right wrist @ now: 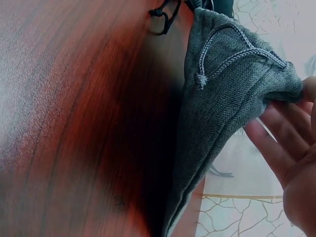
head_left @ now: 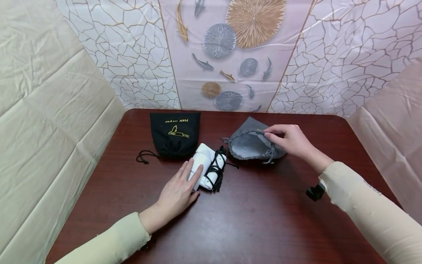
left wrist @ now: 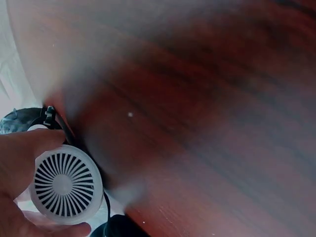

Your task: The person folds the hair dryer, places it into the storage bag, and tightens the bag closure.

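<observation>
A white folded hair dryer lies mid-table, its black cord wound round the handle. My left hand grips the barrel, with thumb and fingers on either side of it. In the left wrist view, the round slatted vent faces the camera between the digits. To the right, my right hand pinches the rim of a grey drawstring bag. The bag's mouth gapes toward me and shows a pale lining. A knotted drawstring hangs on the bag's side in the right wrist view.
A black drawstring pouch with yellow "Hair Dryer" lettering lies at the back left, its cord trailing leftward. The dark reddish table is bordered by cloth on the left and right and a patterned backdrop behind.
</observation>
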The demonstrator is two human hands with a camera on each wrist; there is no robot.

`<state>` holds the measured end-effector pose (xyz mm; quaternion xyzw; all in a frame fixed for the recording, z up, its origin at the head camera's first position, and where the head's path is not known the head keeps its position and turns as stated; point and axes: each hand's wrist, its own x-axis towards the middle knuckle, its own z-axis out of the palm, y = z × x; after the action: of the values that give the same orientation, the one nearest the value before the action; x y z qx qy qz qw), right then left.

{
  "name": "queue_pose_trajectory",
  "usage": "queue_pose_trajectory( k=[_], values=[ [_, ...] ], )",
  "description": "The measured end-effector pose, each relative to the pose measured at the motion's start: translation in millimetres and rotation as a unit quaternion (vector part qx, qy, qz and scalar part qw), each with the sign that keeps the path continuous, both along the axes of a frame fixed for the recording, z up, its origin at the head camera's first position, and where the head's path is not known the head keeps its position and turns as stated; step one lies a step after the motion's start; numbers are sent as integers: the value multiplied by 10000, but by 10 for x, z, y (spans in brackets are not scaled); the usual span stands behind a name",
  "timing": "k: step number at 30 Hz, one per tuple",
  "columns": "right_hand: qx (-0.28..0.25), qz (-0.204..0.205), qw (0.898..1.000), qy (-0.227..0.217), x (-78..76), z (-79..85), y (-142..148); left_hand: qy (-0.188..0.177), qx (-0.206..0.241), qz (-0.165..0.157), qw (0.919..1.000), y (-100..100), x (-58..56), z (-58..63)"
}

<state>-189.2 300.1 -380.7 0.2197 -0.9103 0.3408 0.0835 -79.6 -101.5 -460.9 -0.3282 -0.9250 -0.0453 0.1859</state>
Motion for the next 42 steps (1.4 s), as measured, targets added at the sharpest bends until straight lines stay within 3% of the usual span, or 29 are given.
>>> queue_pose_trajectory(
  k=[6, 16, 30, 42],
  values=[
    [-309, -123, 9964, -777, -5, 7, 49, -37, 123, 42, 9999, -27, -13, 4],
    [-674, 25, 9806, -1840, -50, 44, 94, -202, 216, 278, 9992, -29, -22, 30],
    [-680, 93, 9730, -2203, -84, 58, 120, -227, 332, 318, 9987, -64, -56, 22],
    [-680, 92, 9714, -2271, -109, 20, 102, 169, 496, -151, 9985, -141, -98, 39]
  ],
)
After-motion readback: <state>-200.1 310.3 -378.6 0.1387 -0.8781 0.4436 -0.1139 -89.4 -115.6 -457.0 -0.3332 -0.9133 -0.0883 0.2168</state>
